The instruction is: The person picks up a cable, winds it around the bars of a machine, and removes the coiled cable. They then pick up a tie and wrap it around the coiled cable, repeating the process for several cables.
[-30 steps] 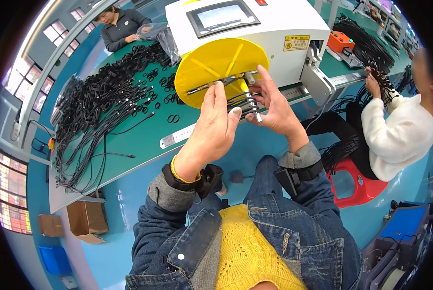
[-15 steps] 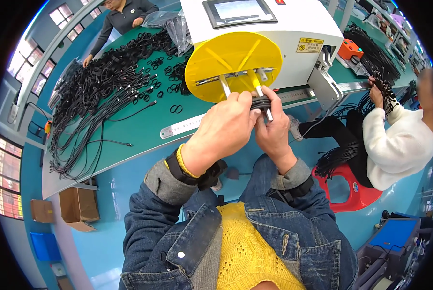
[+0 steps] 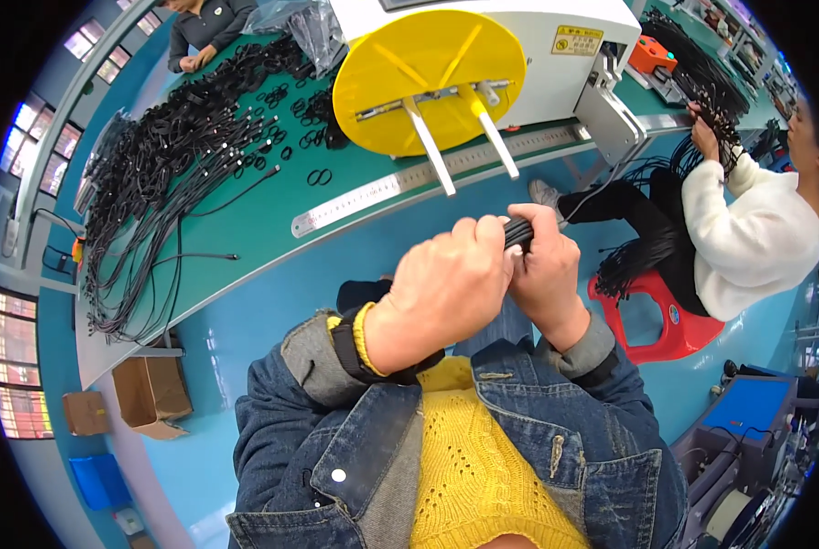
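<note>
cable (image 3: 519, 232), black, in smooth parallel strands, is clamped in left grip (image 3: 455, 282) and right grip (image 3: 549, 273).

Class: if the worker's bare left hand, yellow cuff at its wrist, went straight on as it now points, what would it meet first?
The left hand would probably first meet the thick bundle of black cable held between both hands, then the bare right hand; depth is uncertain here.
</note>
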`<act>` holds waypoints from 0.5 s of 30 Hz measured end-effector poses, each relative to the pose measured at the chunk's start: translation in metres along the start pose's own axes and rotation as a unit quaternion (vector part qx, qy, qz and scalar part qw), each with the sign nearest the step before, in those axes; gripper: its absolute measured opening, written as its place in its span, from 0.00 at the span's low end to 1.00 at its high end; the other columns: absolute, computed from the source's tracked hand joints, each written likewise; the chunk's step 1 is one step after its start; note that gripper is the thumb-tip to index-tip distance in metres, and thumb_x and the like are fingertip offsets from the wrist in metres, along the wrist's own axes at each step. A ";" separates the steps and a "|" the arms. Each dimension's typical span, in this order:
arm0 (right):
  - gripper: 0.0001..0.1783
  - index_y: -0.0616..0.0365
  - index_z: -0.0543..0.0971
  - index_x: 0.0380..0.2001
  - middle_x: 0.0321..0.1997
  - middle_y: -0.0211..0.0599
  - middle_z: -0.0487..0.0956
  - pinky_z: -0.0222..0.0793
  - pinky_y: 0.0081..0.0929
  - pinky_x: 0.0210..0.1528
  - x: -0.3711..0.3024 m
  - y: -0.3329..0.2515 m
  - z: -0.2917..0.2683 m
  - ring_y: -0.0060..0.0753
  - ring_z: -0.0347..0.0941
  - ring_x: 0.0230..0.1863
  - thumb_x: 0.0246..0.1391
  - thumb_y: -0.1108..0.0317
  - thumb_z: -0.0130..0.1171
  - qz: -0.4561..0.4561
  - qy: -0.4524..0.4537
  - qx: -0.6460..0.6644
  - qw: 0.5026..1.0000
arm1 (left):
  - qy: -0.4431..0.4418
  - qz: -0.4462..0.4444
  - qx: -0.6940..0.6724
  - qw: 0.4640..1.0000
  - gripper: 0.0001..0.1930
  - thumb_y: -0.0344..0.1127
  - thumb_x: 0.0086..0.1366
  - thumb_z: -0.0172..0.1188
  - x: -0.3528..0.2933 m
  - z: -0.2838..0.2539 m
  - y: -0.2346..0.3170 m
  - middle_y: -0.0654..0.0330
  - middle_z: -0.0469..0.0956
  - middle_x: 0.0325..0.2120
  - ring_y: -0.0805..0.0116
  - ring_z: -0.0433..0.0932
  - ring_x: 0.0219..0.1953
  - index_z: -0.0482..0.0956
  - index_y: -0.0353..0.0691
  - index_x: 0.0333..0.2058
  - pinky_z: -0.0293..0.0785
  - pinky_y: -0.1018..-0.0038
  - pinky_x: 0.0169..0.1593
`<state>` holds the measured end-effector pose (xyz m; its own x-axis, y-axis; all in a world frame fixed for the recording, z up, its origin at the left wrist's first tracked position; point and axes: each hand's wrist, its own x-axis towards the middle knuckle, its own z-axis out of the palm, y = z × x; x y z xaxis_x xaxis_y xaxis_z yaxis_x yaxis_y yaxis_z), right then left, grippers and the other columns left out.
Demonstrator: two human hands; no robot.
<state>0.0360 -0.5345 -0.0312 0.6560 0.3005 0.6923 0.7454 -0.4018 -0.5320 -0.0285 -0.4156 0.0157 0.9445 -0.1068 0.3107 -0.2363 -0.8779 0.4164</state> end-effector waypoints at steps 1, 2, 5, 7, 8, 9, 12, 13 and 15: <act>0.13 0.63 0.68 0.36 0.21 0.48 0.74 0.69 0.38 0.24 -0.007 0.003 0.003 0.50 0.73 0.23 0.45 0.73 0.55 0.004 -0.040 0.006 0.999 | -0.009 -0.020 -0.005 1.000 0.11 0.38 0.62 0.49 -0.007 0.005 -0.001 0.47 0.71 0.23 0.49 0.74 0.24 0.65 0.33 0.30 0.70 0.61 0.28; 0.12 0.62 0.68 0.34 0.20 0.48 0.74 0.68 0.39 0.24 -0.013 0.006 0.007 0.50 0.73 0.22 0.45 0.73 0.55 0.007 -0.080 0.013 0.997 | -0.013 -0.027 -0.007 1.000 0.11 0.38 0.62 0.49 -0.012 0.006 -0.006 0.47 0.71 0.23 0.49 0.74 0.24 0.65 0.33 0.30 0.70 0.61 0.28; 0.10 0.60 0.69 0.33 0.22 0.47 0.75 0.68 0.39 0.25 -0.027 0.024 0.029 0.51 0.73 0.25 0.45 0.74 0.54 0.009 -0.193 -0.009 0.981 | -0.204 -0.125 -0.182 0.954 0.16 0.43 0.62 0.49 -0.019 0.004 -0.037 0.49 0.75 0.25 0.54 0.76 0.31 0.70 0.33 0.34 0.74 0.66 0.31; 0.10 0.59 0.69 0.33 0.23 0.47 0.75 0.69 0.40 0.26 -0.030 0.022 0.044 0.52 0.74 0.26 0.44 0.75 0.54 0.003 -0.251 -0.012 0.968 | -0.109 -0.204 -0.304 0.924 0.18 0.46 0.63 0.48 -0.033 0.025 -0.089 0.51 0.75 0.26 0.59 0.76 0.34 0.70 0.33 0.37 0.74 0.68 0.31; 0.10 0.59 0.69 0.33 0.22 0.47 0.75 0.68 0.40 0.25 -0.030 0.019 0.052 0.52 0.73 0.25 0.44 0.75 0.54 -0.007 -0.245 0.028 0.969 | -0.010 -0.263 -0.415 0.871 0.21 0.50 0.63 0.48 -0.038 0.028 -0.100 0.54 0.75 0.27 0.63 0.76 0.36 0.71 0.34 0.39 0.75 0.71 0.32; 0.10 0.58 0.69 0.32 0.21 0.47 0.75 0.68 0.41 0.25 -0.029 0.015 0.061 0.52 0.73 0.25 0.43 0.76 0.54 -0.018 -0.239 0.068 0.969 | -0.005 -0.269 -0.413 0.870 0.21 0.50 0.63 0.48 -0.047 0.034 -0.103 0.54 0.75 0.27 0.63 0.76 0.36 0.71 0.34 0.39 0.75 0.71 0.32; 0.10 0.58 0.68 0.32 0.21 0.46 0.74 0.67 0.41 0.24 -0.034 0.008 0.080 0.53 0.73 0.25 0.42 0.76 0.54 -0.030 -0.247 0.121 0.961 | -0.100 -0.343 -0.712 0.604 0.23 0.53 0.63 0.47 -0.060 0.044 -0.091 0.58 0.75 0.28 0.69 0.76 0.33 0.72 0.36 0.40 0.75 0.73 0.30; 0.10 0.57 0.68 0.31 0.20 0.46 0.74 0.67 0.40 0.24 -0.036 0.006 0.086 0.52 0.73 0.24 0.42 0.76 0.54 -0.032 -0.258 0.131 0.957 | -0.095 -0.347 -0.712 0.603 0.23 0.53 0.63 0.47 -0.064 0.041 -0.092 0.58 0.75 0.28 0.69 0.76 0.33 0.72 0.36 0.40 0.75 0.73 0.30; 0.11 0.57 0.68 0.31 0.20 0.45 0.74 0.67 0.40 0.24 -0.040 0.004 0.093 0.52 0.73 0.24 0.41 0.75 0.55 -0.032 -0.273 0.143 0.951 | -0.160 -0.351 -0.675 0.629 0.22 0.51 0.64 0.47 -0.067 0.029 -0.093 0.53 0.76 0.33 0.68 0.78 0.31 0.71 0.33 0.39 0.76 0.74 0.28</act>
<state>0.0237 -0.4676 -0.1062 0.5143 0.7513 0.4135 0.7361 -0.1394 -0.6623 -0.0636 -0.3401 -0.0687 0.8707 -0.1926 -0.4526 0.4903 0.4126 0.7677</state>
